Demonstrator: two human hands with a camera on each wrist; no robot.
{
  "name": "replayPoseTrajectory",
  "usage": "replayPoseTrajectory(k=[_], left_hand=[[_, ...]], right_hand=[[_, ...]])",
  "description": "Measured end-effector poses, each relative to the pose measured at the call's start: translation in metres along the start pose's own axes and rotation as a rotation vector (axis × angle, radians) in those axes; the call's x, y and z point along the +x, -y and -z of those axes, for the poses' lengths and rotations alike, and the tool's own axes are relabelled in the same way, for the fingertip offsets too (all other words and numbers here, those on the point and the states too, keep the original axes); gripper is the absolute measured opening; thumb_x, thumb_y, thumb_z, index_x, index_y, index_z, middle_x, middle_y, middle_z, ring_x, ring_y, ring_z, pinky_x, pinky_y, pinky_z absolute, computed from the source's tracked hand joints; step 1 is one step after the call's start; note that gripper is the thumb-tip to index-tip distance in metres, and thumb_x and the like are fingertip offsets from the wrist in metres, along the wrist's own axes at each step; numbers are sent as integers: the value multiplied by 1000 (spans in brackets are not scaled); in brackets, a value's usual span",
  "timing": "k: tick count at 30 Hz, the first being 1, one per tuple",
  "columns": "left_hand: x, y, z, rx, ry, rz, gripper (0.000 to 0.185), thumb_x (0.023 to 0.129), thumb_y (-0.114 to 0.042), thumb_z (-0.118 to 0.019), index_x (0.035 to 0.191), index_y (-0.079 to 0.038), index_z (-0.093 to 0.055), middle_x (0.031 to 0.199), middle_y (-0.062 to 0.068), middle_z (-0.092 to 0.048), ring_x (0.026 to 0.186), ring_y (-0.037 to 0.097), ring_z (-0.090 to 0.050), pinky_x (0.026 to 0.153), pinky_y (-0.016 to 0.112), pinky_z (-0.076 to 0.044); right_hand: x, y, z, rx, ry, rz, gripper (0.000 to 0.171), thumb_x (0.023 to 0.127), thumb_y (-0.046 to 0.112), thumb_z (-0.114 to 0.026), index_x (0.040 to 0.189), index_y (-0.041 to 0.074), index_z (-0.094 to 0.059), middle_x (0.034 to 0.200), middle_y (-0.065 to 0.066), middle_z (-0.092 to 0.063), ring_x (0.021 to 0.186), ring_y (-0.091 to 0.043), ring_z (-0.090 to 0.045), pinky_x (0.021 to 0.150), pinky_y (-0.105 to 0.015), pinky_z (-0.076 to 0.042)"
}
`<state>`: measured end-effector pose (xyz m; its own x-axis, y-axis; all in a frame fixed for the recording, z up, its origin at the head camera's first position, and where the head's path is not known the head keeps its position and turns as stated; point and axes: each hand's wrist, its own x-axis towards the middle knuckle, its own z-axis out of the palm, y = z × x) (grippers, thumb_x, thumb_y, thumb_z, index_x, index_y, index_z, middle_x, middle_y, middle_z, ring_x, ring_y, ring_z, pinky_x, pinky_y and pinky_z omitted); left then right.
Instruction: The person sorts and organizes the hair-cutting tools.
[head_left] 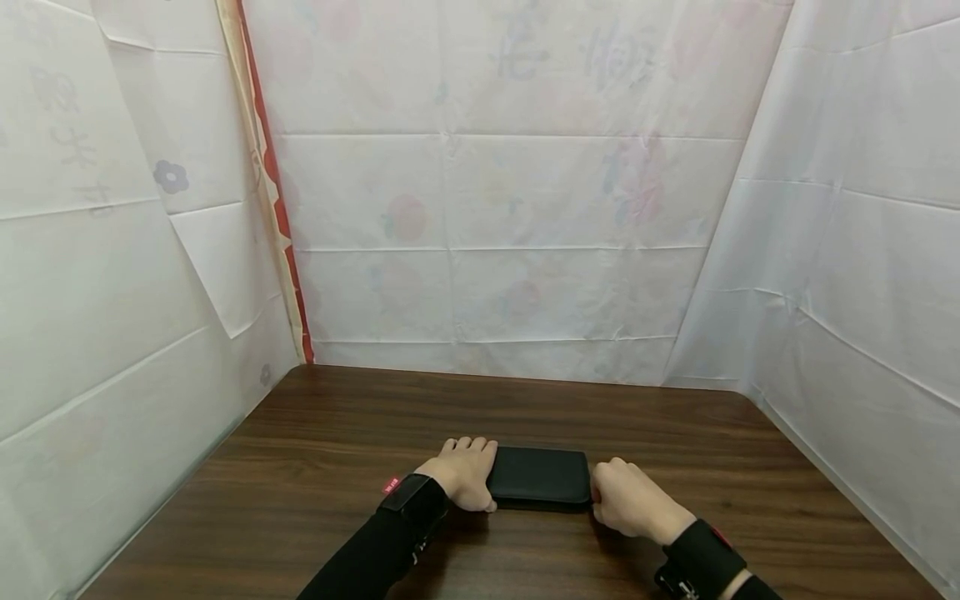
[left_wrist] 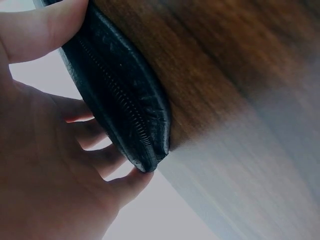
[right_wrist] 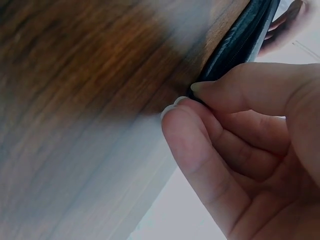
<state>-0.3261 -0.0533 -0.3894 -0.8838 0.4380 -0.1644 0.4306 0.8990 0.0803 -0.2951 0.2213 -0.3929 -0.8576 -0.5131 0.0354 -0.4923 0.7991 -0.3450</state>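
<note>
A black zip wallet (head_left: 538,477) lies flat on the brown wooden table, between both hands. At its left end, my left hand (head_left: 467,479) grips it with thumb by the near edge and fingers toward the far side. The left wrist view shows the closed zipper (left_wrist: 121,95) running along the wallet's side, with the thumb pressing near it. My right hand (head_left: 628,497) is at the near right corner. In the right wrist view, its thumb and bent fingertips pinch a small dark part at the zipper's end, mostly hidden by the fingers.
The wood-grain table (head_left: 360,417) reaches back to a white sheet (head_left: 480,250) hung behind it. More white sheeting (head_left: 862,250) hangs close along the right side, and another sheet (head_left: 90,333) along the left. A red-edged strip (head_left: 277,196) runs down the back left corner.
</note>
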Motion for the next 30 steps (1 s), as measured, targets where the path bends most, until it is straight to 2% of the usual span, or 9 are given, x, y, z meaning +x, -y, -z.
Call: replayPoseTrajectory(k=[7,30], left_hand=[[0,0,0,-3,-3,-3,88,87,-45,-77,157,-8,-37,157,11,-41,144,33,-38,117,50,-29],[1,0,-1,-3,-1,3,89,87,-45,-77,157,-8,-37,157,11,-41,144,33,-37,118,50,-28]], right_hand=[[-1,1,1,7,6,3,27,83,-6,-67,66,15,-63,56,4,-51,46,-7,-43,47,-24,-33],[-1,2,1,15,20,17,25,84,-6,-68,69,14,-66,59,6,-53,47,-8,-49,47,-25,-36]])
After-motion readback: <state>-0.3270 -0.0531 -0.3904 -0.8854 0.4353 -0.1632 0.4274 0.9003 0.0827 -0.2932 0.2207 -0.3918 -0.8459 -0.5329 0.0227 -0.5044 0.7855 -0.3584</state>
